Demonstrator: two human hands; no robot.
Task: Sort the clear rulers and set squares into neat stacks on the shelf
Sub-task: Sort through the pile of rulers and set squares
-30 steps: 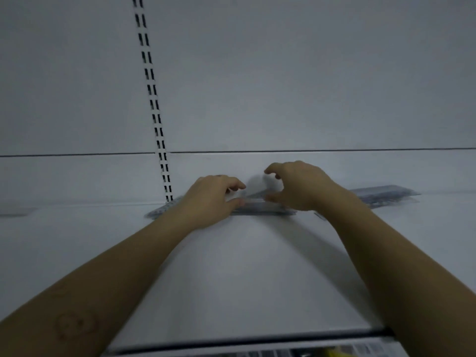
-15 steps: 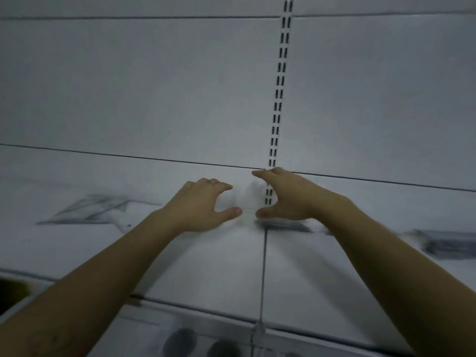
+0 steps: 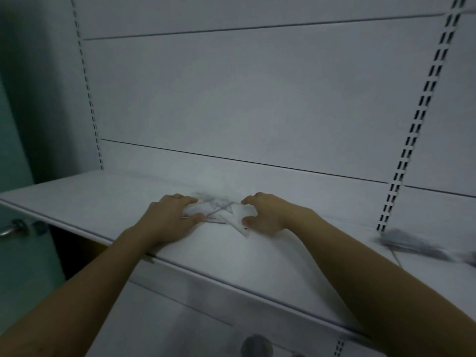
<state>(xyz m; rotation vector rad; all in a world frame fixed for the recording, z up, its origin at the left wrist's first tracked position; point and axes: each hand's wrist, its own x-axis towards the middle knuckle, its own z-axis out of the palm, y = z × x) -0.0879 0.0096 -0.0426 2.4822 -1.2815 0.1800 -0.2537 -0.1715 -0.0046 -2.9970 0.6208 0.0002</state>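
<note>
Set squares [image 3: 222,214] lie jumbled on the shelf [image 3: 231,256]; left hand [image 3: 167,218] and right hand [image 3: 270,213] grip their opposite edges.

Both bare: left hand [image 3: 168,220], right hand [image 3: 270,215]. The forearms [image 3: 360,266] are bare along all the length in view, wrist to frame edge. Dim light and blur; finer marks on the arms cannot be made out.

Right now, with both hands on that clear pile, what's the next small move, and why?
Probably nudge inward to square the pile: the set squares lie crossed at different angles, corners sticking out, with the left hand and right hand gripping opposite sides on the shelf.
</note>
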